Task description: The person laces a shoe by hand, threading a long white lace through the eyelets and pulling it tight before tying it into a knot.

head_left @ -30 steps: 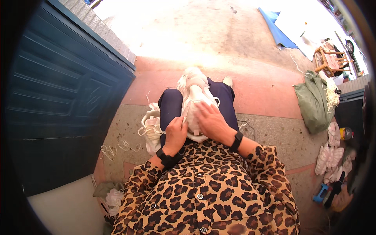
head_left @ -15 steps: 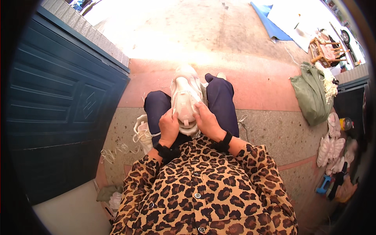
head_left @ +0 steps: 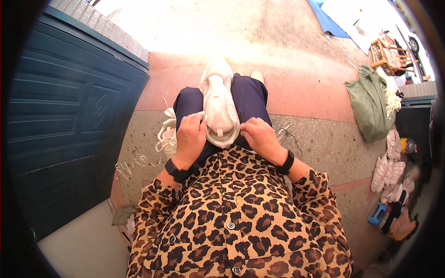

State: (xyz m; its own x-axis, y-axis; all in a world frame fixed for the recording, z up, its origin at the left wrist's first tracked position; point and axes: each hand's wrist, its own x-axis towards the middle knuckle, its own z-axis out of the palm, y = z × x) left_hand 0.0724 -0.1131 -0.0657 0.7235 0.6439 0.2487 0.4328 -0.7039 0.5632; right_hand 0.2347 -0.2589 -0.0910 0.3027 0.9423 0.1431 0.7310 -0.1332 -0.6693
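Observation:
A white sneaker (head_left: 219,109) rests between my thighs, its toe pointing away from me and its heel opening toward my body. The tongue, with a small pull loop, lies up over the top of it. My left hand (head_left: 191,138) is by the left side of the collar, fingers curled together. On the other side, my right hand (head_left: 262,139) holds its fingers bent and pinched beside the collar. Whatever is between the fingertips of either hand is too small to make out. Another white sneaker (head_left: 168,139) with loose laces is on the floor beside my left leg.
Loose white laces (head_left: 134,164) lie on the floor at left, near a dark blue door (head_left: 69,102). At right are a green sack (head_left: 371,104), a pile of pale shoes (head_left: 388,173) and a blue-handled item (head_left: 378,213). A wooden stool (head_left: 389,58) stands farther back.
Both hands have moved off the tongue and apart, out to the sides of the collar. The sneaker's heel opening is more exposed. My legs and the view have shifted slightly.

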